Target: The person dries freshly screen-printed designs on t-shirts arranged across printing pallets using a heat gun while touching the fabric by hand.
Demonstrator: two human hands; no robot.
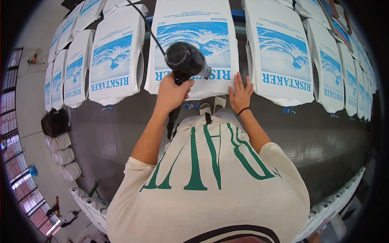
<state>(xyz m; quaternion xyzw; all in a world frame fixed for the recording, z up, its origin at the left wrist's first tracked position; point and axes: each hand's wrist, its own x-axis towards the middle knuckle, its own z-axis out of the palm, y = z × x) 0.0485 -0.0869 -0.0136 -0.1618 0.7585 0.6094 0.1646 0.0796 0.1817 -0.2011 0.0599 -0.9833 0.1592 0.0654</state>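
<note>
A black hair dryer [184, 60] is in my left hand [172, 93], whose fingers wrap round its handle. Its nozzle points right, over the white shirt [194, 10] in front of me, which bears a blue wave print and large blue lettering. The dryer covers part of the print and lettering. My right hand [241, 96], with a dark band at the wrist, lies on the lower right edge of the same shirt, fingers spread. From the dryer a dark cord runs up and to the left.
More printed white shirts hang in rows to the left [111, 60] and right [281, 52]. Another person's arm [347, 22] shows at the upper right. White bundles [63, 156] are stacked at the left beside a dark-haired head. A grey floor [109, 137] lies below the shirts.
</note>
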